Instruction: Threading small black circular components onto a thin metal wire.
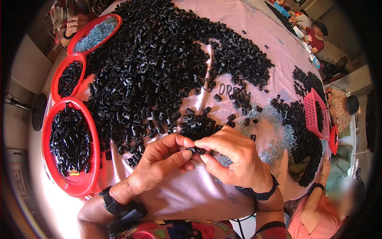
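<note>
Both hands met at the near edge of the desk point(254, 36): the left hand point(161, 161) and the right hand point(232, 157) had their fingertips pinched together on one small black plastic piece point(192, 150), held just above the pink cloth. Each wrist wore a black band.

Beyond them, a great heap of black plastic pieces point(159, 67) covered most of the desk's far and left side. On the right lay a second dark pile point(302, 131) with a scatter of small silvery springs point(274, 123) beside it, near a pink basket point(316, 111).

Along the left edge stood three red trays: the nearest red tray point(75, 185) full of black pieces, a middle red tray point(67, 63) likewise, and a far red tray point(107, 20) holding silvery springs. Other people sat around the desk's far and right sides.
</note>
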Available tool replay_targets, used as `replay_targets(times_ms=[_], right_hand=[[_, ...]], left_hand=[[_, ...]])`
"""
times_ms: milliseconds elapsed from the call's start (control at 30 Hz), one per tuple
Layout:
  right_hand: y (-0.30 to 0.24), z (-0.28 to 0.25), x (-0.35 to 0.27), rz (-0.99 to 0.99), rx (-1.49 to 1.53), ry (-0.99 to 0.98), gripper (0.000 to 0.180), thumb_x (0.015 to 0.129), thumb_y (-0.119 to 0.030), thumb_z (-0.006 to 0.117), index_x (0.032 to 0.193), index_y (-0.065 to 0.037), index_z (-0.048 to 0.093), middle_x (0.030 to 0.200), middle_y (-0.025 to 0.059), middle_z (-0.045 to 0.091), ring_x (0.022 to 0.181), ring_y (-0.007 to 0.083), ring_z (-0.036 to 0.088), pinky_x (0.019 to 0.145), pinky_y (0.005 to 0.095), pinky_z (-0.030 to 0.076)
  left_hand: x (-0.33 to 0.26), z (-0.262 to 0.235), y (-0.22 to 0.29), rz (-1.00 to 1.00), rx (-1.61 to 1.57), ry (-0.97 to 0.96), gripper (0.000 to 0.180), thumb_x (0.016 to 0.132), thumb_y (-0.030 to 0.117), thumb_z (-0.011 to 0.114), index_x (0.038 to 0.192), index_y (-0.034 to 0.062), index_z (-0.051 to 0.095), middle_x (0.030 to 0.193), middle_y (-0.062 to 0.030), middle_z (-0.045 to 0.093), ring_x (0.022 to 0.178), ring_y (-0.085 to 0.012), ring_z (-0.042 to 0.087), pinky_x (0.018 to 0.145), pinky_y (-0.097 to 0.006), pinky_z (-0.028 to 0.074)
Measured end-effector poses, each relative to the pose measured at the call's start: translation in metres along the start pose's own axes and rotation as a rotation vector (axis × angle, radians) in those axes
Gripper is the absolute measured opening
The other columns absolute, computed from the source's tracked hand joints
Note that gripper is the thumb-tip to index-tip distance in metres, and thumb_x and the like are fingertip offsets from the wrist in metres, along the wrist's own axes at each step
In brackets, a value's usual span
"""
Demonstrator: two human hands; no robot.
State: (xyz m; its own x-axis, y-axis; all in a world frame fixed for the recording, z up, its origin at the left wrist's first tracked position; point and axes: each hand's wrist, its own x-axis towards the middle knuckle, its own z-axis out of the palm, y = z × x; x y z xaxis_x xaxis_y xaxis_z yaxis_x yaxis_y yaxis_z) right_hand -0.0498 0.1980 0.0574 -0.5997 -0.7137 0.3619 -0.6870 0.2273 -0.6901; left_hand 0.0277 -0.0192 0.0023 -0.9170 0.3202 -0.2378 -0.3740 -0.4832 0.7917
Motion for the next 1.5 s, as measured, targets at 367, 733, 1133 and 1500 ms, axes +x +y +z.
replay_targets(times_ms=[367, 733, 1133, 1500], right_hand=[[0.004, 0.004, -0.003, 0.009, -0.024, 0.022, 0.028, 0.08, 0.006, 0.076, 0.106, -0.004, 0.075, 0.094, 0.0095, 0.072, 0.081, 0.0278, 0.068, 0.071, 0.039, 0.056], [0.002, 0.007, -0.003, 0.046, -0.028, 0.046, 0.024, 0.082, 0.004, 0.078, 0.105, -0.002, 0.074, 0.093, 0.0106, 0.074, 0.079, 0.0297, 0.069, 0.07, 0.04, 0.056], [0.002, 0.013, -0.004, 0.031, -0.034, 0.075, 0.02, 0.08, 0.007, 0.078, 0.095, -0.003, 0.071, 0.086, 0.0096, 0.07, 0.074, 0.0299, 0.066, 0.066, 0.0397, 0.054], [0.002, 0.012, -0.007, 0.054, -0.03, 0.031, 0.021, 0.077, 0.01, 0.078, 0.092, -0.004, 0.072, 0.09, 0.0077, 0.074, 0.075, 0.0245, 0.068, 0.068, 0.0353, 0.054]], left_hand=[[-0.001, 0.003, -0.001, 0.002, 0.065, 0.007, 0.022, 0.109, 0.009, 0.064, 0.129, 0.0009, 0.063, 0.107, -0.0022, 0.069, 0.092, -0.0079, 0.067, 0.086, -0.025, 0.057], [-0.001, 0.002, -0.005, 0.028, 0.029, 0.012, 0.019, 0.105, 0.005, 0.068, 0.124, 0.0029, 0.064, 0.108, -0.0072, 0.072, 0.093, -0.0144, 0.072, 0.085, -0.03, 0.061], [-0.003, 0.005, -0.013, 0.096, 0.064, 0.036, 0.016, 0.105, 0.005, 0.069, 0.12, -0.0001, 0.064, 0.106, -0.0034, 0.072, 0.096, -0.0079, 0.069, 0.087, -0.025, 0.06], [-0.007, 0.014, -0.02, 0.171, 0.298, 0.155, 0.014, 0.104, 0.005, 0.07, 0.115, -0.0006, 0.064, 0.093, -0.0025, 0.075, 0.086, -0.0049, 0.07, 0.078, -0.022, 0.06]])
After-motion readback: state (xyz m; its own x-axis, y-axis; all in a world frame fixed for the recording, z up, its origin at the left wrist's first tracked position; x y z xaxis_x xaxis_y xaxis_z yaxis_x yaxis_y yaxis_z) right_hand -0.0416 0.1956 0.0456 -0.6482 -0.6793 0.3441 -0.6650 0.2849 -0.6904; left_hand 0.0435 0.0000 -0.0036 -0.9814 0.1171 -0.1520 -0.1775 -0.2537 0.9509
